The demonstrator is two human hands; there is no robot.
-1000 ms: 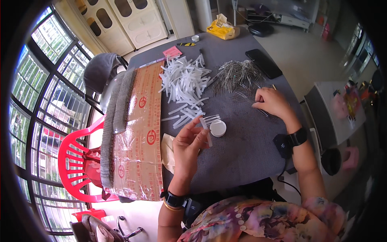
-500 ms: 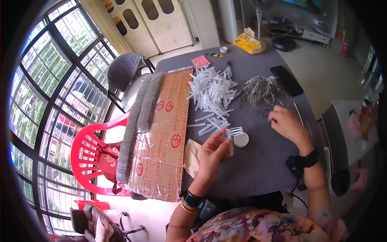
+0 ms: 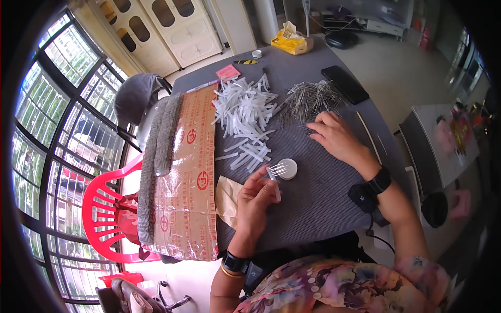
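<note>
My left hand [image 3: 254, 202] pinches a translucent white plastic strip [image 3: 277, 194] between thumb and fingers. Several thin metal pins [image 3: 281, 169] stand out of its upper part in a row, pointing right. Just behind them lies a round white lid or disc [image 3: 288, 166] on the table. My right hand [image 3: 338, 138] is at the near edge of a heap of thin metal pins [image 3: 308, 99], over a few stray ones. Its fingers are drawn together; whatever is at their tips is too small to make out. Left of the pins spreads a pile of similar white strips [image 3: 245, 107].
A cardboard sheet [image 3: 195, 208] covers the table's left side, bearing rows of grey, densely ribbed pieces [image 3: 166, 125]. Beige paper [image 3: 228, 194] lies beside my left hand. A black phone-like slab [image 3: 345, 84], a thin stick [image 3: 368, 135] and a yellow packet [image 3: 291, 40] are farther off.
The whole view has shifted, so the table appears farther left and higher. My right fingers have moved a little left to the stray pins. My left hand still holds the strip.
</note>
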